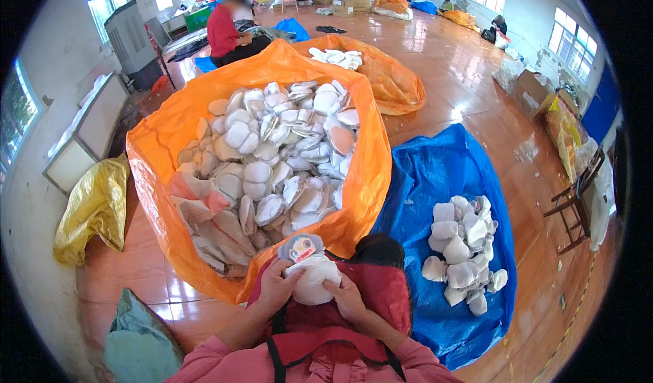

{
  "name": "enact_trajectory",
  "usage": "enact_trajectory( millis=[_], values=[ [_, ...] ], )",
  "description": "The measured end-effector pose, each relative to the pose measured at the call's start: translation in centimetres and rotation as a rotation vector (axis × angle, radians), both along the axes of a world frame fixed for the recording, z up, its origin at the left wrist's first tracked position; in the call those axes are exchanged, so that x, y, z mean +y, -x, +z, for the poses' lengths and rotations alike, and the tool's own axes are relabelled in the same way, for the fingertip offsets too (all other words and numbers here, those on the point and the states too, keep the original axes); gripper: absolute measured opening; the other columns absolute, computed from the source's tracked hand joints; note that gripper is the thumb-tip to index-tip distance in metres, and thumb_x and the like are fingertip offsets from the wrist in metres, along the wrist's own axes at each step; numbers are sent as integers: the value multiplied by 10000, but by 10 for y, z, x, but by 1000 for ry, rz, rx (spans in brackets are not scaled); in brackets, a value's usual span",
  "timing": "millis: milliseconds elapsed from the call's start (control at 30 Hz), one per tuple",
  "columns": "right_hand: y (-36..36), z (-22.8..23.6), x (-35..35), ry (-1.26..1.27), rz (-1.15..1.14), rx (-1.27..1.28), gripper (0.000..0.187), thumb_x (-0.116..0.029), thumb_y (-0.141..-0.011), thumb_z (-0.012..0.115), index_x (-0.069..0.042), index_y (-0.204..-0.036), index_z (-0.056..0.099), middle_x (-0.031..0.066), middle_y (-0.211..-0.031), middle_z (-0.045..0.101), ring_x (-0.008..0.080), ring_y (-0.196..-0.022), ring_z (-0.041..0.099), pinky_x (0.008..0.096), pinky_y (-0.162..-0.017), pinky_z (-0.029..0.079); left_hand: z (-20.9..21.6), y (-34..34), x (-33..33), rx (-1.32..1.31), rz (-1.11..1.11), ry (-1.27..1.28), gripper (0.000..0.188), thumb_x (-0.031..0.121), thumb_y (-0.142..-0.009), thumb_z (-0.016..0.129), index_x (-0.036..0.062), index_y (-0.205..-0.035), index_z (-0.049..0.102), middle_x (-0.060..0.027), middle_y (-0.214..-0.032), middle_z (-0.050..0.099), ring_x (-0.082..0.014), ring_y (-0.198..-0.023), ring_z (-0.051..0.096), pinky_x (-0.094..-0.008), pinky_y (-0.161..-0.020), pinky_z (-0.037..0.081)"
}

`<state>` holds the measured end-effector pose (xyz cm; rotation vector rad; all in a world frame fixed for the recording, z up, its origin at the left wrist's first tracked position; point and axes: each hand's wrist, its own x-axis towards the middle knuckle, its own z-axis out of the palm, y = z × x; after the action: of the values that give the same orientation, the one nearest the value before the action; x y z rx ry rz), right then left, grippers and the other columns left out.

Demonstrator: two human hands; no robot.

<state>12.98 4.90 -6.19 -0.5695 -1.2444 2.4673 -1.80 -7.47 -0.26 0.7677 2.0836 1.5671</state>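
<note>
Over my lap I hold a small plush toy, with a grey head, big round eyes, a red mouth and a plain white lower part. My left hand grips its left side near the head. The fingers of my right hand are closed on the lower right of the white cloth. Right in front of me gapes a large orange sack, full of flat white and grey plush pieces. To my right, a heap of rounder white plush pieces lies on a blue sheet.
A smaller orange sack with white pieces lies beyond the big one. A person in red sits at the far left. Yellow and green sacks lie to my left. A wooden chair stands at the right.
</note>
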Motion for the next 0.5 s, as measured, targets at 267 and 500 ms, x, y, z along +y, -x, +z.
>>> enact_trajectory(
  millis=[267, 500],
  values=[
    [-5, 8, 0, -478, -175, 68, 561, -83, -877, 645, -27, -1357, 361, 100, -1286, 470, 189, -1194, 450, 330, -1025, 354, 25, -3, 4, 392, -230, 97, 276, 246, -805, 722, 87, -1000, 610, -120, -912, 577, -289, -820, 587, -371, -723, 477],
    [-8, -2, 0, -520, -227, 10, 389, -64, -889, 627, -35, -1250, 486, 87, -1196, 524, 172, -1141, 486, 301, -993, 375, 34, -8, 8, 345, -272, 112, 274, 248, -823, 698, 50, -985, 599, -150, -958, 559, -321, -888, 572, -396, -770, 474]
  ],
)
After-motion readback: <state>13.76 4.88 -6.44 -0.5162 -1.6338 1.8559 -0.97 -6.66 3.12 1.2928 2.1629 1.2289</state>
